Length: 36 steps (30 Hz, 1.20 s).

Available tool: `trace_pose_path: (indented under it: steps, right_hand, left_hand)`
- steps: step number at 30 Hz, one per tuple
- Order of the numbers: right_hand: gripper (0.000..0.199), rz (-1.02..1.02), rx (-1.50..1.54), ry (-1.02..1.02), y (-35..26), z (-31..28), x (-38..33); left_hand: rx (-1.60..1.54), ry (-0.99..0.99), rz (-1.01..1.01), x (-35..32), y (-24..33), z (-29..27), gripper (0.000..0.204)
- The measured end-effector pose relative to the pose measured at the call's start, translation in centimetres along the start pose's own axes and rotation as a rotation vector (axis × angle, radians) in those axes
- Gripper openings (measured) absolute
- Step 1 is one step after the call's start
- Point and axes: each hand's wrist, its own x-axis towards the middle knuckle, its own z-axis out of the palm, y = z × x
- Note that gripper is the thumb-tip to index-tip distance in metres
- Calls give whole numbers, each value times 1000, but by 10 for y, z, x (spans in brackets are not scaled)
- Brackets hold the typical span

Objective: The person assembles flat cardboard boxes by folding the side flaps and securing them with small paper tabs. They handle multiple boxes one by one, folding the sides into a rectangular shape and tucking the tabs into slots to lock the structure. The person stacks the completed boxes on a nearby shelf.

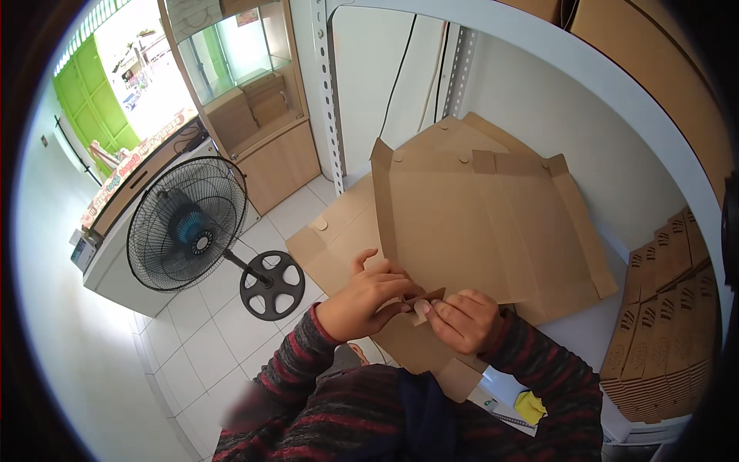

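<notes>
The cardboard flap (pixel 429 296) sits at lower centre, pinched between my left hand (pixel 368 299) and right hand (pixel 464 318), with the flat box blank (pixel 477 231) extending toward upper right.

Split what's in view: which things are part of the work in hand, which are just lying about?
In hand:
- flat cardboard box blank on the white table
- its small flap, pinched between left hand and right hand

Lying about:
- stack of folded cartons, right
- standing fan on the floor
- wooden cabinet
- yellow item at the table's near edge
</notes>
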Motion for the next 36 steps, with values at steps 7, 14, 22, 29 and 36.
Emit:
trace_pose_path:
  steps: [7,14,22,29,36]
  right_hand:
    - [2,-26,-23,4,-1,0,-1]
    - [5,32,39,0,2,1,1]
    - [5,-41,-65,-21,0,3,4]
    - [17,273,185,-93,-2,0,6]
    - [26,509,419,-169,8,-13,15]
  left_hand:
    - [4,20,41,-3,-2,5,31]
    - [-53,17,62,-2,-8,5,31]
    - [-108,25,29,-3,-13,9,26]
    - [-21,61,27,-5,-11,11,24]
    - [-98,67,48,-4,-10,12,19]
